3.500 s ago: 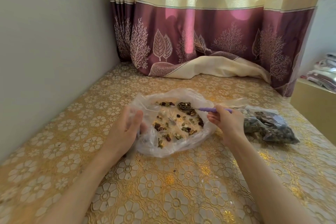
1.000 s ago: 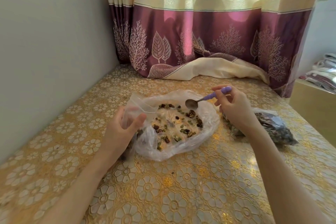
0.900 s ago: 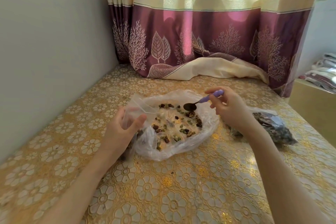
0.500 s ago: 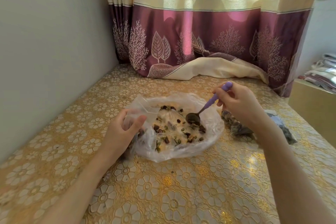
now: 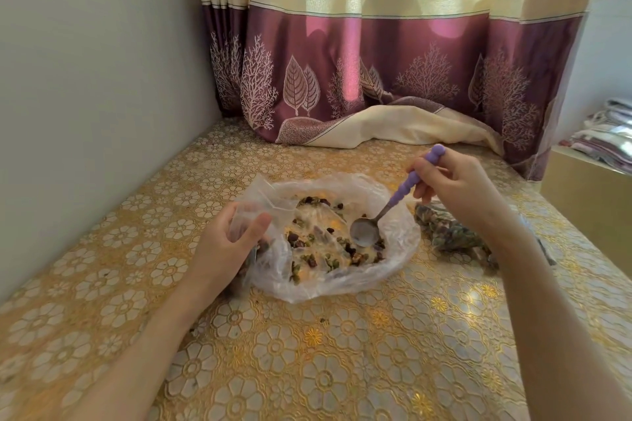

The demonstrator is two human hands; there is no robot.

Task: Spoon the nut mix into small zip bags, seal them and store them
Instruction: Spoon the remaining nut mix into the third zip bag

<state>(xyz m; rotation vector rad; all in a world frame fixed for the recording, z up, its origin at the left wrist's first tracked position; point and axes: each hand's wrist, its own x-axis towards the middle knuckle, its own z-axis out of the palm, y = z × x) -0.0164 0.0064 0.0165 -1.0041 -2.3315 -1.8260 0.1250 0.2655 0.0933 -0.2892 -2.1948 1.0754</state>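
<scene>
We see one large clear plastic bag [image 5: 342, 278] lying open near the middle of the table [image 5: 307, 369], with a thin scatter of nut mix [image 5: 325, 249] inside. One spoon [image 5: 386, 212] slants from its purple handle, up and right, down to its metal bowl among the nuts. Our right hand [image 5: 455, 184] pinches that handle, wrist raised. Our left hand [image 5: 227, 243] grips one small zip bag [image 5: 258, 212] upright at the big bag's left rim. One filled bag [image 5: 451, 232] lies toward the table's right edge.
</scene>
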